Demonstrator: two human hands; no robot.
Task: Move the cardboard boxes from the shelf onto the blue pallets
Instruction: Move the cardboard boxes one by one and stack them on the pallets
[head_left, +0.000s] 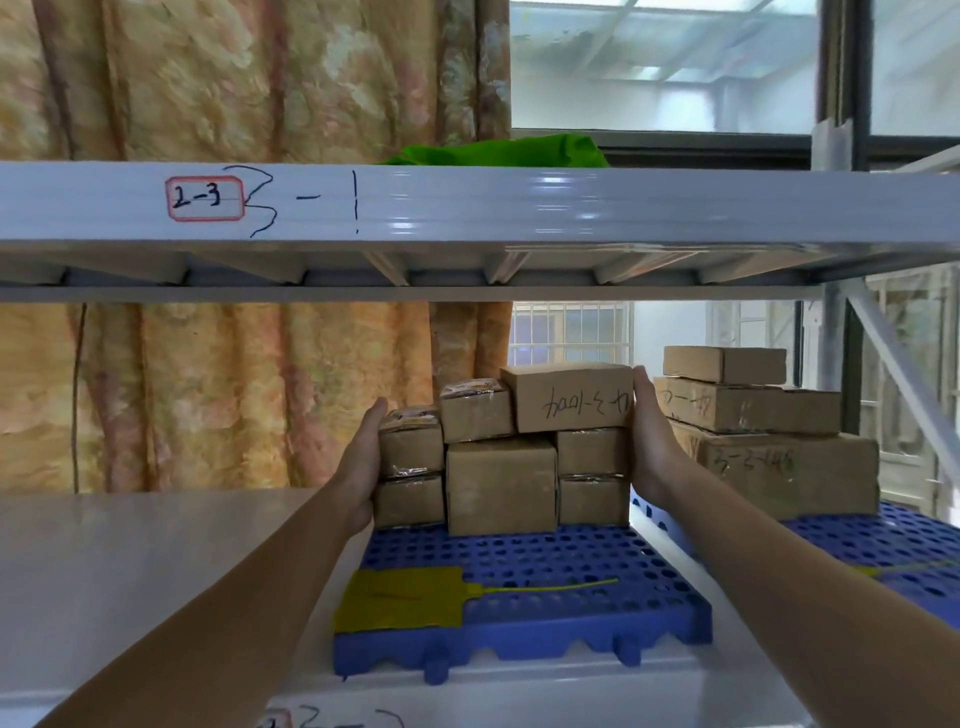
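Two bare forearms, extended forward from the lower frame corners toward a cluster of small brown cardboard boxes (501, 457). Left hand (366, 467) flat against the cluster's left side, right hand (649, 441) flat against its right, fingers straight and upward, palms facing inward: a squeeze hold, apparently to keep the loose stack together as one unit. Cluster resting at the rear of a perforated blue plastic pallet (545, 597) on the white metal shelf (130, 561). Flat yellow tag with thin tail (405, 597) lying on the pallet's front. Second stack of larger brown boxes (753, 431) on the neighbouring blue pallet (893, 545), well apart from both hands.
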